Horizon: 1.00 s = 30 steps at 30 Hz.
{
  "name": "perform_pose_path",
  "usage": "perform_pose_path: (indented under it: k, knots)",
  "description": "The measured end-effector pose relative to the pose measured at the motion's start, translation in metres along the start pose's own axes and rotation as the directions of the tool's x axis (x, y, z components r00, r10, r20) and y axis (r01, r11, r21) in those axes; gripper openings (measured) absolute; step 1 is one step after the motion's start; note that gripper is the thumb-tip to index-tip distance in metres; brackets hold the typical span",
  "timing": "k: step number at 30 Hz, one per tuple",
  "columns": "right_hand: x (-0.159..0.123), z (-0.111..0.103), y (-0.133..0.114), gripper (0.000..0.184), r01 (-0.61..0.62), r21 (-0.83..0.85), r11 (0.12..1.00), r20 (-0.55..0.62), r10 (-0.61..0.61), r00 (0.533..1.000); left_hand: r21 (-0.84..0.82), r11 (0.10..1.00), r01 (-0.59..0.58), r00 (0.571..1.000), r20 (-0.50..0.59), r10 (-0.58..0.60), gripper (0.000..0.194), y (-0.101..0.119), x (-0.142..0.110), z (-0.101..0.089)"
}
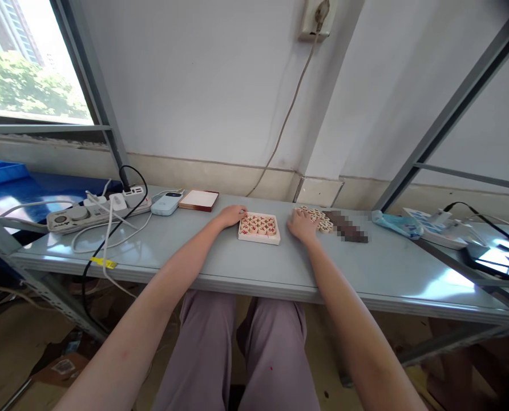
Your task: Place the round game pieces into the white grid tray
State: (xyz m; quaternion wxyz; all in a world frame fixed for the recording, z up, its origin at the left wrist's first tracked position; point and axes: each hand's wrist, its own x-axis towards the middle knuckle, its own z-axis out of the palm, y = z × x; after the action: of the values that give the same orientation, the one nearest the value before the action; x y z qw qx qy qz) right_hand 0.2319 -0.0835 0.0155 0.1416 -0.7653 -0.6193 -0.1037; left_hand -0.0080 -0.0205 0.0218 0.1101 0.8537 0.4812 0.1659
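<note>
A shallow white box (258, 240) sits on the grey table in front of me. Rows of round wooden Chinese chess pieces (258, 224) with red characters lie inside it. My left hand (232, 216) grips the box at its far left corner, its fingertips partly hidden. To the right of the box, my right hand (303, 224) rests palm down at the left side of a cluster of loose Chinese chess pieces (323, 221). Its fingers look stretched over the nearest pieces. Whether any piece is under the palm is hidden.
A box lid (198, 200) lies at the back left, beside a pale blue power bank (167, 203). Further left is a power strip (96, 214) with tangled cables. A blurred brown patch (348, 226) adjoins the loose pieces. A blue plastic packet (398, 224) lies to the right.
</note>
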Motion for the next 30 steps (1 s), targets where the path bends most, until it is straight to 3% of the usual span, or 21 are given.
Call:
perform_pose_path:
  k: [3,6,10,12,14,16,18,21,23,24,28,30]
  knots:
    - [0.0,0.0,0.002,0.037,0.075,0.01,0.997,0.087,-0.076,0.993,0.002,1.0,0.0,1.0,0.004,0.0,0.035,0.0,0.0,0.001]
    - [0.003,-0.004,0.0,0.038,0.175,0.1,0.979,0.069,-0.183,0.981,0.003,1.0,-0.001,1.0,-0.002,0.001,0.035,0.001,0.0,0.001]
    - [0.007,-0.012,-0.002,0.036,0.28,0.246,0.928,0.145,-0.321,0.936,0.001,1.0,-0.024,1.0,0.001,0.024,0.035,0.0,-0.001,0.0]
    - [0.007,-0.018,0.001,0.033,0.281,0.269,0.921,0.143,-0.327,0.934,-0.006,1.0,-0.025,1.0,0.008,0.025,0.035,-0.001,0.0,0.001]
    - [0.005,-0.027,0.004,0.033,0.231,0.322,0.918,0.059,-0.263,0.963,-0.009,1.0,-0.027,1.0,0.003,0.027,0.035,-0.003,0.001,0.001]
    - [0.002,-0.037,0.004,0.038,0.218,0.474,0.853,-0.02,-0.236,0.971,-0.009,0.999,-0.032,0.999,0.002,0.032,0.035,-0.004,0.002,0.002]
    - [-0.003,-0.047,-0.003,0.045,0.266,0.648,0.714,-0.027,-0.328,0.944,-0.006,0.999,-0.037,0.999,0.005,0.037,0.035,-0.005,0.003,0.003]
    - [-0.014,-0.055,-0.021,0.046,0.337,0.76,0.555,0.055,-0.573,0.818,0.004,0.999,-0.041,0.999,-0.003,0.041,0.036,-0.005,0.004,0.003]
    - [-0.02,-0.056,-0.031,0.044,0.382,0.742,0.551,0.096,-0.651,0.753,0.005,0.999,-0.045,0.999,-0.006,0.045,0.036,-0.005,0.004,0.003]
    - [-0.023,-0.056,-0.034,0.044,0.403,0.721,0.564,0.102,-0.661,0.743,0.004,0.999,-0.048,0.999,-0.005,0.048,0.036,-0.005,0.004,0.003]
    - [-0.024,-0.054,-0.036,0.039,0.4,0.695,0.598,0.082,-0.617,0.782,0.01,0.999,-0.041,0.999,-0.007,0.041,0.035,-0.004,0.003,0.002]
    - [-0.022,-0.051,-0.035,0.034,0.402,0.688,0.604,0.088,-0.619,0.781,0.009,1.0,-0.026,1.0,-0.004,0.026,0.035,-0.004,0.003,0.003]
